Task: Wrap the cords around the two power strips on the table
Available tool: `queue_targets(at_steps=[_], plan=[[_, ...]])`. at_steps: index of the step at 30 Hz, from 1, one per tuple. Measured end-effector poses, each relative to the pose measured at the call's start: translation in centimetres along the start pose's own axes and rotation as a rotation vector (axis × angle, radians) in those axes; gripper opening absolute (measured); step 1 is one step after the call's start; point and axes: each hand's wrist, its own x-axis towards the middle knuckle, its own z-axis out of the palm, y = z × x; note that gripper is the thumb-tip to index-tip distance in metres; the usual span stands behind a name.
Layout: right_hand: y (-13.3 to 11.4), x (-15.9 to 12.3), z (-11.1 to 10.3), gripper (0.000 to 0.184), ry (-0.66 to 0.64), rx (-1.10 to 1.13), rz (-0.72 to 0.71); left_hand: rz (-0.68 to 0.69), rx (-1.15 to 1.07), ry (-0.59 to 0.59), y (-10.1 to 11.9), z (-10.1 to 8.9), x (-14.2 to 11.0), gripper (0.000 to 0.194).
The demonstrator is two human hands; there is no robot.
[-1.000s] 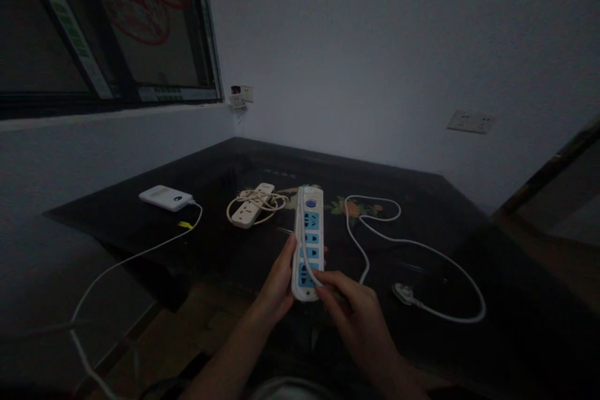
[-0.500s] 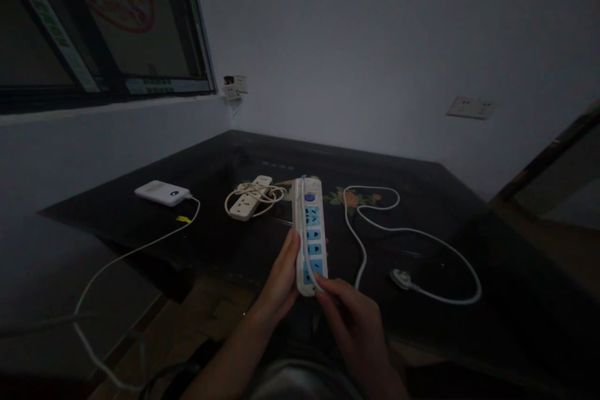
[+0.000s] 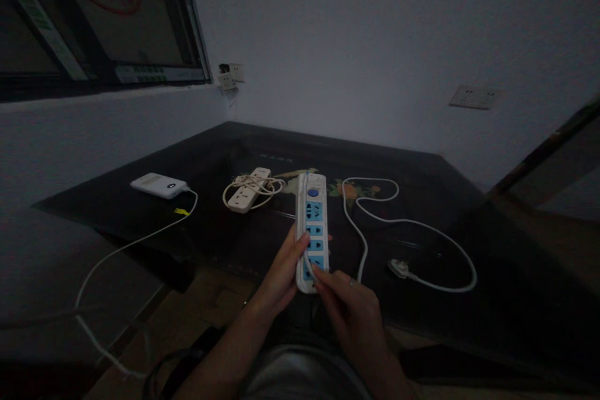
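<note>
A white power strip (image 3: 320, 219) with blue sockets and a blue switch is held upright in front of me. My left hand (image 3: 285, 265) is closed round its left side, the thumb lying over the cord on its face. The strip's white cord (image 3: 306, 200) runs down the face from the far end. At the near end my right hand (image 3: 351, 300) pinches that cord between thumb and fingers. Beyond my right hand the rest of the cord loops over the black table, ending in a white plug (image 3: 398, 268).
Left of the strip lies a second, cream power strip (image 3: 247, 194) with its cord wrapped round it. A white power bank (image 3: 159, 185) with a cable and yellow tag (image 3: 181, 212) sits on the black table (image 3: 197, 237). Wall sockets (image 3: 474, 97) are at right.
My left thumb has moved from the strip's edge onto the cord. My right hand still pinches the cord near the strip's lower end. The view has shifted slightly.
</note>
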Motion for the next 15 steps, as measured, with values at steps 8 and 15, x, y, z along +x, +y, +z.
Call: queue_targets(at_steps=[8, 15], plan=[[0.37, 0.02, -0.29, 0.026, -0.056, -0.142, 0.009, -0.014, 0.025, -0.007, -0.37, 0.03, -0.07, 0.047], [0.67, -0.31, 0.21, 0.027, -0.035, -0.161, 0.059, -0.047, 0.005, -0.01, -0.19, 0.06, 0.1, 0.05]])
